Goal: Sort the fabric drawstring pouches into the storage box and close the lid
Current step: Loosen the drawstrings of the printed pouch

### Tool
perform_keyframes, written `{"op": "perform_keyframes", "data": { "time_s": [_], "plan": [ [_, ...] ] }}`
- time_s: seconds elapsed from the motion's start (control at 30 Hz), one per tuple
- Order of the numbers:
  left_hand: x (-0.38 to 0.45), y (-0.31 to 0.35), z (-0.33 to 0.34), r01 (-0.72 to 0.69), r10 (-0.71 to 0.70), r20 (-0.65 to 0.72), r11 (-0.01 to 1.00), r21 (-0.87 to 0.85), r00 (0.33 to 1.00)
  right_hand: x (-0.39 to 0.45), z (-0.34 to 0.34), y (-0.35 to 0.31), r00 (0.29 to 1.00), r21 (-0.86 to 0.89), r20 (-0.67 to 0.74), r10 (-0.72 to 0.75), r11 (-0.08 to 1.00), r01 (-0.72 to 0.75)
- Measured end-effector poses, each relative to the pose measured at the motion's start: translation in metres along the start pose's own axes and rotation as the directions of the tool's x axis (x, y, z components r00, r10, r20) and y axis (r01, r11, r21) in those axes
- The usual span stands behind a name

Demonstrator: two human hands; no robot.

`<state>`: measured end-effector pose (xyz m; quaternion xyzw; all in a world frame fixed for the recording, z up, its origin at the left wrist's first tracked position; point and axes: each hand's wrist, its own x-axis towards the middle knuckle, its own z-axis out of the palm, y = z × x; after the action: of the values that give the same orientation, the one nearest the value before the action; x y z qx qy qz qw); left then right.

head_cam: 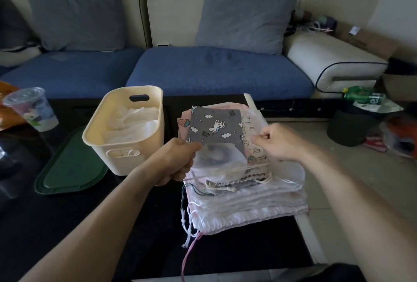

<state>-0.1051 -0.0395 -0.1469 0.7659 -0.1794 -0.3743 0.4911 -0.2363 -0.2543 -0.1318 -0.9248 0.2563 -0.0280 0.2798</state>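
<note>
A sheer white drawstring pouch [222, 156] is stretched between my two hands above a stack of pouches [248, 202]. My left hand [178, 161] grips its left edge, and my right hand [278, 140] pinches its right edge. Under it lies a grey pouch [215, 127] printed with white rabbits and clouds, on pink printed pouches. The cream storage box [155, 123] stands open to the left, with white pouches [130, 123] inside. Its dark green lid [70, 168] lies flat on the table left of the box.
The dark table [67, 225] ends just right of the stack. A clear plastic cup [31, 109] stands at the far left. A blue sofa [203, 67] runs behind the table. A black bin [352, 126] and clutter sit on the floor at right.
</note>
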Motion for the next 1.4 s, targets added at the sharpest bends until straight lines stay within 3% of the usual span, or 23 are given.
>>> {"op": "perform_keyframes", "data": {
  "time_s": [0.1,0.13,0.2,0.3,0.4,0.47,0.53,0.63,0.7,0.9,1.1,1.23,1.3,1.4],
  "plan": [
    [-0.004,0.001,0.016,-0.198,0.196,-0.04,0.979,-0.045,0.98,-0.002,0.0,-0.009,0.986,-0.219,-0.126,-0.107,0.973,0.077],
    [-0.007,0.001,0.022,-0.279,0.276,-0.041,0.956,-0.087,0.96,-0.002,0.003,-0.011,0.976,-0.217,-0.149,-0.159,0.968,0.125],
    [-0.013,0.003,0.033,-0.391,0.397,-0.012,0.896,-0.209,0.918,-0.003,0.011,-0.015,0.962,-0.084,-0.138,-0.233,0.971,0.223],
    [-0.019,0.01,0.039,-0.438,0.48,0.004,0.803,-0.405,0.877,-0.006,0.024,-0.022,0.964,0.15,-0.018,-0.267,0.952,0.267],
    [-0.021,0.016,0.04,-0.437,0.491,-0.029,0.746,-0.503,0.871,-0.008,0.038,-0.03,0.939,0.365,0.152,-0.307,0.901,0.235],
    [-0.022,0.017,0.039,-0.447,0.483,-0.06,0.748,-0.49,0.874,-0.01,0.042,-0.036,0.908,0.518,0.274,-0.316,0.844,0.138],
    [-0.022,0.016,0.038,-0.495,0.49,-0.135,0.752,-0.435,0.861,-0.013,0.043,-0.04,0.867,0.553,0.364,-0.339,0.828,0.092],
    [-0.018,0.01,0.038,-0.561,0.518,-0.216,0.773,-0.296,0.828,-0.017,0.041,-0.044,0.83,0.473,0.391,-0.397,0.861,0.189],
    [-0.017,0.006,0.036,-0.539,0.521,-0.139,0.803,-0.254,0.842,-0.018,0.043,-0.045,0.847,0.483,0.353,-0.397,0.853,0.199],
    [-0.012,-0.004,0.016,-0.506,0.498,0.097,0.857,0.097,0.862,-0.017,0.045,-0.041,0.915,0.602,0.275,-0.294,0.795,0.074],
    [-0.011,-0.004,0.014,-0.525,0.541,-0.028,0.827,0.203,0.841,-0.014,0.043,-0.037,0.937,0.597,0.278,-0.212,0.802,0.004],
    [-0.01,-0.004,0.004,-0.503,0.525,0.006,0.813,0.295,0.851,-0.014,0.046,-0.039,0.936,0.627,0.272,-0.224,0.779,0.004],
    [-0.007,-0.004,-0.002,-0.466,0.557,-0.131,0.782,0.414,0.82,-0.014,0.047,-0.039,0.943,0.617,0.257,-0.213,0.787,0.01],
    [-0.008,-0.001,-0.013,-0.369,0.586,-0.426,0.79,0.489,0.689,-0.013,0.044,-0.036,0.959,0.599,0.219,-0.182,0.801,0.016]
  ]
}}
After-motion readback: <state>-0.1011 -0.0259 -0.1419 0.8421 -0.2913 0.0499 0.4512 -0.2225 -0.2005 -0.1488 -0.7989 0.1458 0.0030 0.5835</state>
